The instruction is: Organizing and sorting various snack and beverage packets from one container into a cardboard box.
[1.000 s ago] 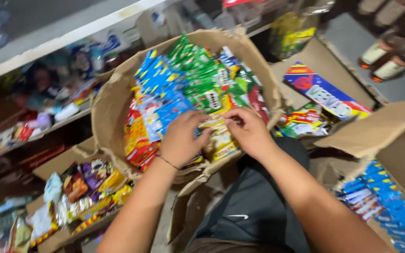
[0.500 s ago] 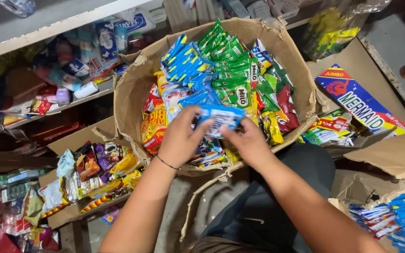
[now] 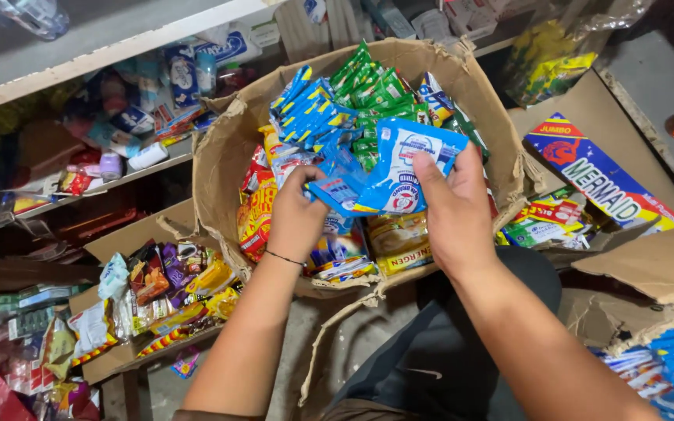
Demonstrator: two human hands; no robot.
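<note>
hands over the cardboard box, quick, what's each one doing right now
Left hand: closed on the lower left end of the blue sachet strip.
Right hand: closed on the same strip's upper right side.

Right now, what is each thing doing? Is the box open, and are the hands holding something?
Cardboard box: open, rim torn, full of packets.
Blue packets: lifted above the box, held by both hands.
Left hand: gripping the packets' left end.
Right hand: fingers pinching the packets.
Shelf tray: open, filled with snacks.
</note>
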